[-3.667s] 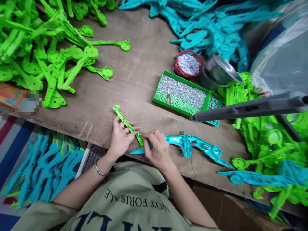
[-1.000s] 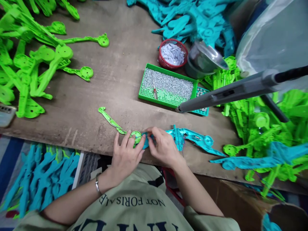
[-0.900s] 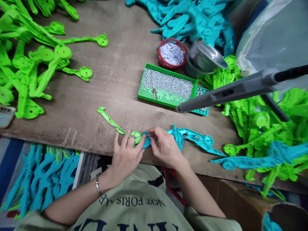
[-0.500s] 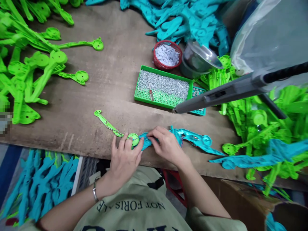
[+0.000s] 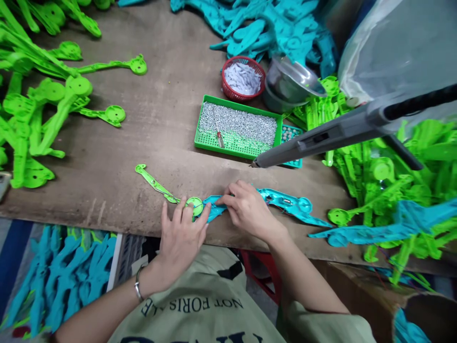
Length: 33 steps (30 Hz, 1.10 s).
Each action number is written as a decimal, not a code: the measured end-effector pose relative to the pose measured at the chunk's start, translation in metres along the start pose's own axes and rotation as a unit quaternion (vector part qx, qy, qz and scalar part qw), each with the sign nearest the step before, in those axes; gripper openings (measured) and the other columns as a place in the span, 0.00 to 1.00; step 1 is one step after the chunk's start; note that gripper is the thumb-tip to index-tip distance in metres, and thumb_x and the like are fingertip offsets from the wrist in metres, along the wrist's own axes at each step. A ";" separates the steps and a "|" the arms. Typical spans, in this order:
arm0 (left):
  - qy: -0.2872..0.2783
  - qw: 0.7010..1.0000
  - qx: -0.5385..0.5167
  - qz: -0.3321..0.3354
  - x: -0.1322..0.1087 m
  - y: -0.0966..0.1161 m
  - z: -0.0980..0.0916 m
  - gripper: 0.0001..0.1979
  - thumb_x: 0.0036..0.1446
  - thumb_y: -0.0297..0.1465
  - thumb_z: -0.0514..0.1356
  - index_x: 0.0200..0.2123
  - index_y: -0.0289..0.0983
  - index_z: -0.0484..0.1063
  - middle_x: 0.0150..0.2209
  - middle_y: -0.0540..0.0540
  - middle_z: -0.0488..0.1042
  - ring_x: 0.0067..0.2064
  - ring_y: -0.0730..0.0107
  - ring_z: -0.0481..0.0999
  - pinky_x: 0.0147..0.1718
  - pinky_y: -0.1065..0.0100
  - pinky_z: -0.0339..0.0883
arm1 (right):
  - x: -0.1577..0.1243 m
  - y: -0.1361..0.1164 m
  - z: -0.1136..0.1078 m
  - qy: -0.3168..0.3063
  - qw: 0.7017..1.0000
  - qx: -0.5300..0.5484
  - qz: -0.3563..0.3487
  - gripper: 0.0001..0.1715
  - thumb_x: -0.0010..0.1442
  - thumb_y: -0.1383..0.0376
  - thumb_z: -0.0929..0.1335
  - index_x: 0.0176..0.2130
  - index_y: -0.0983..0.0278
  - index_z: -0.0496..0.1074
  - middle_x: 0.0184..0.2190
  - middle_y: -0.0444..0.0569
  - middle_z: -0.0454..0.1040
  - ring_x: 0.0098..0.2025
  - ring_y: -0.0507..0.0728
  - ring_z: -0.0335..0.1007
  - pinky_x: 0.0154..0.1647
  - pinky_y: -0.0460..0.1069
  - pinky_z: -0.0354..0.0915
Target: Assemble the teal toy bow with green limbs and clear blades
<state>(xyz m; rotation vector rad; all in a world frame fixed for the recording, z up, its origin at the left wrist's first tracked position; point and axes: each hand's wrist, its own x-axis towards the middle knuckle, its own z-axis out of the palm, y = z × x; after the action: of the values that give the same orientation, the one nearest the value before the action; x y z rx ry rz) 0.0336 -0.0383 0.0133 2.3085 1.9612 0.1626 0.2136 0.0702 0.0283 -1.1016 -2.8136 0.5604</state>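
A turquoise plastic shell (image 5: 288, 203) with a hollow underside lies at the table's front edge. At its left end is a thin bright-green plastic arm (image 5: 153, 180) with a round disc (image 5: 194, 206). My left hand (image 5: 183, 233) rests over the joint, its fingers stretched and spread, the tips on the disc and one beside the turquoise shell. Over the middle of the shell, my right hand (image 5: 247, 209) has its thumb and fingers pinched together. What sits between those fingertips is hidden.
A grey screwdriver (image 5: 314, 138) hangs from the right above the table. Behind it are a green tray (image 5: 203, 143) of small screws with a hand screwdriver (image 5: 219, 133), a red basket (image 5: 228, 93) and a metal bowl (image 5: 303, 83). Green and turquoise parts are piled around.
My right hand has shifted slightly, its fingers more curled over the turquoise shell. My left hand keeps its place on the green disc. The whole view has moved a little.
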 end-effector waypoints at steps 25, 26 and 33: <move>-0.005 1.000 0.000 0.005 -0.001 0.000 0.000 0.22 0.64 0.32 0.57 0.61 0.48 0.70 0.50 0.36 0.74 0.60 0.43 0.69 0.58 0.32 0.57 | -0.022 0.007 0.019 0.109 0.984 -0.055 0.128 0.10 0.60 0.71 0.65 0.32 0.62 0.77 0.29 0.50 0.73 0.36 0.59 0.62 0.38 0.53 0.51; -0.005 1.000 0.000 0.006 -0.001 0.000 0.000 0.22 0.64 0.31 0.57 0.61 0.47 0.70 0.50 0.36 0.74 0.60 0.43 0.69 0.58 0.32 0.57 | -0.022 0.005 0.017 0.092 0.985 -0.079 0.121 0.10 0.60 0.71 0.66 0.32 0.62 0.77 0.29 0.50 0.73 0.35 0.59 0.62 0.38 0.53 0.50; 0.010 1.000 -0.004 0.016 0.000 -0.003 0.001 0.22 0.64 0.32 0.57 0.62 0.46 0.70 0.50 0.35 0.74 0.59 0.43 0.70 0.58 0.36 0.59 | -0.024 0.004 0.010 0.052 0.988 -0.115 0.089 0.13 0.61 0.74 0.64 0.33 0.63 0.77 0.31 0.52 0.73 0.36 0.59 0.62 0.38 0.53 0.52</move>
<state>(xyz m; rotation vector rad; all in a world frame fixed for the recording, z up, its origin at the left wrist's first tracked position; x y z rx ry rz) 0.0311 -0.0381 0.0118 2.3434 1.9293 0.1957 0.2324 0.0535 0.0195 -1.3883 -2.7593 0.1833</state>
